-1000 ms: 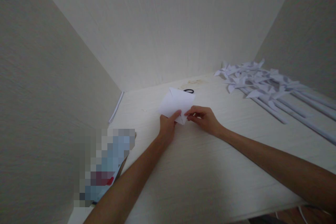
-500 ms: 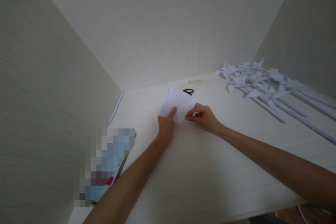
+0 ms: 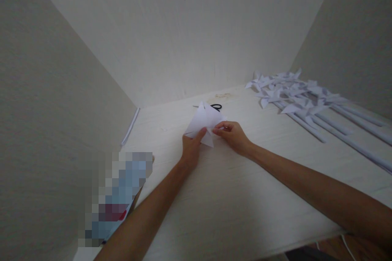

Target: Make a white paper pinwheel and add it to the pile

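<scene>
Pale counter (image 3: pixel 232 195); near its back edge, slit paper (image 3: pixel 196 120) is being gripped by the left hand (image 3: pixel 190 149) and pinched at a corner by the right hand (image 3: pixel 234 136). Best being curled softly, not creased, imo.

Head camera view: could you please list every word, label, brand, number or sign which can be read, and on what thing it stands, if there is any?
None can be read.
Bluish object at the lower left: pixelated, so any print on it cannot be read.
White paper in the hands: no writing visible.
Paper pinwheels: no writing visible.
Scissors: partly covered; no marking readable.
</scene>
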Available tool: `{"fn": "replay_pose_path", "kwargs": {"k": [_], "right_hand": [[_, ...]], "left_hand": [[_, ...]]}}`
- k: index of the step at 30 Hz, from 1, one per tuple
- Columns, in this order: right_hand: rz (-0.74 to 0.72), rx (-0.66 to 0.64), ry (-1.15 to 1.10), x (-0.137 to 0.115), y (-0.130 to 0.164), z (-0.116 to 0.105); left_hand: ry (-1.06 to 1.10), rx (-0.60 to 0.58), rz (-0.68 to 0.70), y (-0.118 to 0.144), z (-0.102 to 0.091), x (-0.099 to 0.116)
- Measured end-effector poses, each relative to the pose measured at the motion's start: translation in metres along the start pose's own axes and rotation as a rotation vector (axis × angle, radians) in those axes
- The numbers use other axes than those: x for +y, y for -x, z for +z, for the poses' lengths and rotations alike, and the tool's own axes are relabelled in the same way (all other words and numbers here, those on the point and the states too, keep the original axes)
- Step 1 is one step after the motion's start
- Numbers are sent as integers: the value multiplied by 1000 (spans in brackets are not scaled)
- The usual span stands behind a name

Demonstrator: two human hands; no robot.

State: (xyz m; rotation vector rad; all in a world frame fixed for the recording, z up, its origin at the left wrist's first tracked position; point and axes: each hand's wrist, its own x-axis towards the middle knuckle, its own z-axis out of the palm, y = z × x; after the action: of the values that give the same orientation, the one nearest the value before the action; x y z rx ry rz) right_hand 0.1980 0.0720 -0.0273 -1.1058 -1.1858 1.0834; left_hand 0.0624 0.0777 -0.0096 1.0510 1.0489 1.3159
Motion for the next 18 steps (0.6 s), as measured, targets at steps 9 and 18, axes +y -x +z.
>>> {"fn": "replay_pose_path", "kwargs": {"k": [9,18], "right_hand": [[37,64,-21,0,1,2],[44,85,8,-7,3,3]], "left_hand": [[39,-43,-5,0,0,-2],[6,-35,7,0,1,-2]]}}
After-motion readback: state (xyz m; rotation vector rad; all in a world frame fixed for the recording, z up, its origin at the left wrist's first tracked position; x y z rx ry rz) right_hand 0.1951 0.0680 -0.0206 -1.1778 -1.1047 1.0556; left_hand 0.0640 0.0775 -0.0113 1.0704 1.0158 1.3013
